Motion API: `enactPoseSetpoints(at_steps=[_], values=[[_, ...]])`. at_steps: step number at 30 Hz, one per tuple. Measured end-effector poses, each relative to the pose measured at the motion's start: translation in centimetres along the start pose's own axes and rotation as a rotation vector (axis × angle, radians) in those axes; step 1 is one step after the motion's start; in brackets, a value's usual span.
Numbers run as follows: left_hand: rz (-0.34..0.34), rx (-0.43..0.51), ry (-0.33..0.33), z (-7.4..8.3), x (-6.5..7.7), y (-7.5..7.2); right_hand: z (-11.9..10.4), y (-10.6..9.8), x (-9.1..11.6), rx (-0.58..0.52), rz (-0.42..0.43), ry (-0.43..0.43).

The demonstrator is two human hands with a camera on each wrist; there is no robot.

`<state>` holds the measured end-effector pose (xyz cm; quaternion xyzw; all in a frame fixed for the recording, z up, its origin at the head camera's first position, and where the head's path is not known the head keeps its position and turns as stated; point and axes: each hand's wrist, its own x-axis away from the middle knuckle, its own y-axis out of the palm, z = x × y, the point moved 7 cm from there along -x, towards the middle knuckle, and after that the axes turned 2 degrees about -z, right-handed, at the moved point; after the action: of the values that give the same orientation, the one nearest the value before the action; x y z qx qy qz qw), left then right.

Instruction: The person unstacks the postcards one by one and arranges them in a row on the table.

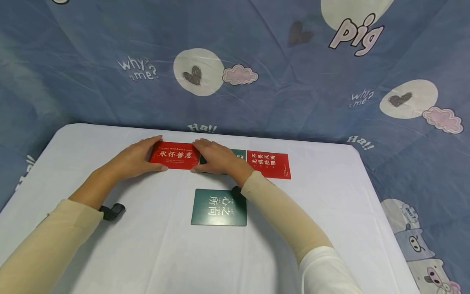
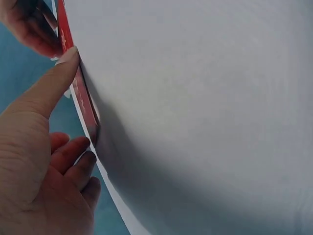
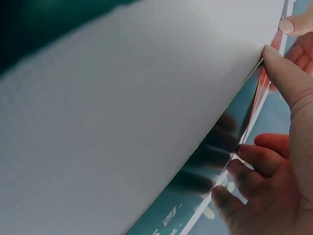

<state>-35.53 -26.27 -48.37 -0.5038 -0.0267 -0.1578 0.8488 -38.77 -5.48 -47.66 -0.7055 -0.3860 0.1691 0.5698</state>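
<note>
A red card [image 1: 176, 155] with white characters lies flat near the table's back edge. My left hand [image 1: 137, 158] holds its left end, thumb at the near edge and fingers at the far edge. At the card's right end my right hand [image 1: 216, 156] grips in the same way, partly covering a green card [image 1: 240, 154] beside it. Another red card [image 1: 269, 164] continues the row on the right. Nearer to me lies a separate green card [image 1: 219, 207] with white characters. In the left wrist view the thumb [image 2: 68, 61] touches the red card's near edge.
The table [image 1: 147, 253] wears a white cloth, and its back edge runs just behind the row. A blue patterned curtain [image 1: 279, 102] stands behind it. A black strap piece [image 1: 113, 212] sits at the left wrist, and another [image 1: 236, 191] at the right overlaps the front green card.
</note>
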Motion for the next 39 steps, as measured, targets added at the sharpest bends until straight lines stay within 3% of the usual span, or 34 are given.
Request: enactPoseSetpoints(at_steps=[14, 27, 39], values=[[0.011, -0.051, 0.036, 2.7, 0.4, -0.6, -0.2, -1.4, 2.1, -0.01, 0.012, -0.011], [0.045, -0.105, 0.2, 7.6, 1.6, 0.1, -1.3, -2.2, 5.7, 0.027, 0.067, -0.116], [0.037, -0.1, 0.293, 10.9, 3.6, 1.4, -1.8, -2.3, 10.0, 0.034, 0.119, -0.162]])
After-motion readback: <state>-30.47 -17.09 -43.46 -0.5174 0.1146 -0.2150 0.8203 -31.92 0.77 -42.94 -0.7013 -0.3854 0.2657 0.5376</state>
